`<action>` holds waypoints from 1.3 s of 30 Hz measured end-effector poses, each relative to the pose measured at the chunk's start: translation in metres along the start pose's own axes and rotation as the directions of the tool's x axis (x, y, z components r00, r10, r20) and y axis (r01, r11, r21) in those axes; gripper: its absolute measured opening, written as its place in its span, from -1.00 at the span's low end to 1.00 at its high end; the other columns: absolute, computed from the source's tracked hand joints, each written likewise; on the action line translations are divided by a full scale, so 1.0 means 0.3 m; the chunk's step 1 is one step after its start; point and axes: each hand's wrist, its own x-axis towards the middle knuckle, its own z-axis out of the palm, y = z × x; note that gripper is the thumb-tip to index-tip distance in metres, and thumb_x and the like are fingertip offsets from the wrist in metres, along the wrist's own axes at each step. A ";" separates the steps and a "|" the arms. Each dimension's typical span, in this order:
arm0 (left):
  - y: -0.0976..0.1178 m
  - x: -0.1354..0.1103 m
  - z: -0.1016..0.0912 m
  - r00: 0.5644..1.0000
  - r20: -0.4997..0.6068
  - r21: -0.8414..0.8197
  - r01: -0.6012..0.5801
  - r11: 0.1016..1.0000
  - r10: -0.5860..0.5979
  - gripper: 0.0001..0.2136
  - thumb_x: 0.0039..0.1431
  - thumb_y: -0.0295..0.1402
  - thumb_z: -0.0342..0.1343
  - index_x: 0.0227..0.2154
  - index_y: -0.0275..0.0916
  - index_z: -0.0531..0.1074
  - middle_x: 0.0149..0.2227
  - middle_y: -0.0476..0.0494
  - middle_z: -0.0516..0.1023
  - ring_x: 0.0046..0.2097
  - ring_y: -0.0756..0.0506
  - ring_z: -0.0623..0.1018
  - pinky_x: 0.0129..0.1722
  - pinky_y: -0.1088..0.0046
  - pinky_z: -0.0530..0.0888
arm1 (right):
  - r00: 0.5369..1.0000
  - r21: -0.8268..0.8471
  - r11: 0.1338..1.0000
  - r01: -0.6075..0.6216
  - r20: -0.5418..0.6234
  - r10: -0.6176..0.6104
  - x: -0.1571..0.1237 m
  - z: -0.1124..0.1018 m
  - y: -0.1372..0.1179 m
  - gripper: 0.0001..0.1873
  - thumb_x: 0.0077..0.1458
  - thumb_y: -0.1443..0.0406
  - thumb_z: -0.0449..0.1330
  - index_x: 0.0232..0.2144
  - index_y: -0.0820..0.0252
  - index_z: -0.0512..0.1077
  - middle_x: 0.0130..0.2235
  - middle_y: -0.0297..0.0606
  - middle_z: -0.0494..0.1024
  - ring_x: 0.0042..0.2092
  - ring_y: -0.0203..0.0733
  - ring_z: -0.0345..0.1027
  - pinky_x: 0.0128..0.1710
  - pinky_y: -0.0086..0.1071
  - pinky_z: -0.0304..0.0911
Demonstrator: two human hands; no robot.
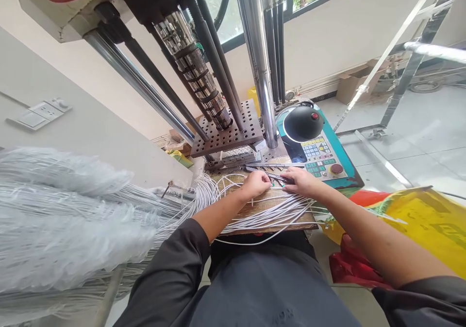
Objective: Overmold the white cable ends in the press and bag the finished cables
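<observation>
My left hand [257, 183] is closed in a pinch on a thin white cable [277, 187] above the wooden worktop. My right hand [301, 181] is closed at the same short stretch of cable, its fingertips against a dark narrow metal bar [271, 173]. Small green bits show beside both thumbs. What lies inside the right fingers is mostly hidden. Many white cables [262, 218] spread over the wooden board [251, 205] under my wrists, and a looped bundle [207, 191] lies left of my left hand. Behind the hands runs a flat metal strip [280, 164].
A press with a perforated plate [233, 132] and steel columns [260, 69] rises just beyond my hands. To the right stand a teal control panel [322, 157] and a black lamp [303, 123]. Plastic-wrapped cables [69, 225] hang at left; a yellow bag [425, 220] lies right.
</observation>
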 end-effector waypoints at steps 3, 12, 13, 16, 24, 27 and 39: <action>0.034 -0.024 -0.005 0.994 -0.043 0.211 -0.087 0.974 0.098 -0.91 0.13 -0.36 0.18 -0.37 -0.17 0.59 -0.34 -0.06 0.64 -0.25 -0.11 0.54 -0.08 0.29 0.41 | 1.000 0.005 1.000 -0.005 -0.003 0.005 0.000 -0.004 -0.005 -0.56 0.00 0.20 0.35 -0.02 0.11 0.58 -0.18 -0.14 0.56 -0.12 0.00 0.45 -0.06 -0.23 0.36; 0.044 -0.036 0.017 0.900 0.142 0.598 -0.410 0.689 0.412 -0.81 0.26 -0.40 0.06 -0.39 -0.22 0.57 -0.33 -0.21 0.59 -0.16 -0.19 0.49 -0.10 0.22 0.32 | 1.000 0.005 1.000 -0.005 0.010 0.005 -0.003 -0.003 -0.004 -0.57 0.02 0.20 0.33 -0.02 0.14 0.57 -0.19 -0.14 0.54 -0.10 0.00 0.44 -0.04 -0.23 0.35; 0.043 -0.035 0.017 0.895 0.157 0.599 -0.422 0.681 0.417 -0.82 0.25 -0.42 0.06 -0.39 -0.22 0.56 -0.33 -0.20 0.59 -0.17 -0.18 0.48 -0.11 0.22 0.31 | 1.000 0.007 1.000 -0.007 0.010 0.007 -0.003 -0.002 -0.004 -0.57 0.02 0.20 0.32 -0.02 0.13 0.56 -0.17 -0.14 0.54 -0.09 0.00 0.44 -0.03 -0.23 0.35; 0.034 -0.046 0.013 0.885 0.161 0.582 -0.442 0.682 0.437 -0.82 0.26 -0.41 0.06 -0.38 -0.24 0.56 -0.31 -0.20 0.60 -0.16 -0.18 0.47 -0.10 0.22 0.30 | 1.000 0.009 1.000 -0.014 0.012 0.014 -0.003 -0.001 -0.005 -0.56 0.03 0.19 0.32 -0.01 0.13 0.56 -0.16 -0.14 0.54 -0.08 0.00 0.44 -0.02 -0.23 0.35; -0.017 -0.076 0.062 0.865 0.023 0.494 -0.445 0.747 0.501 -0.76 0.34 -0.37 0.00 -0.27 -0.18 0.60 -0.21 -0.15 0.62 -0.07 -0.14 0.46 -0.04 0.24 0.29 | 1.000 0.011 1.000 -0.022 -0.003 0.022 -0.006 -0.003 -0.010 -0.54 0.01 0.20 0.33 0.00 0.14 0.56 -0.16 -0.14 0.54 -0.08 -0.01 0.44 -0.02 -0.24 0.34; -0.018 -0.065 0.082 0.853 0.010 0.473 -0.464 0.749 0.522 -0.75 0.35 -0.36 0.00 -0.27 -0.18 0.61 -0.22 -0.14 0.63 -0.08 -0.13 0.46 -0.03 0.24 0.30 | 1.000 0.021 1.000 -0.008 -0.007 0.008 -0.006 -0.002 -0.009 -0.57 0.00 0.20 0.34 -0.03 0.14 0.57 -0.16 -0.14 0.54 -0.09 0.00 0.44 -0.02 -0.23 0.34; -0.066 -0.052 0.126 0.808 -0.122 0.384 -0.498 0.778 0.577 -0.75 0.37 -0.37 0.00 -0.26 -0.20 0.61 -0.16 -0.16 0.65 -0.10 -0.10 0.50 -0.04 0.27 0.36 | 1.000 0.018 1.000 0.003 -0.028 -0.003 -0.008 0.002 -0.004 -0.59 -0.01 0.22 0.34 -0.06 0.14 0.58 -0.19 -0.16 0.55 -0.12 -0.04 0.44 -0.06 -0.29 0.32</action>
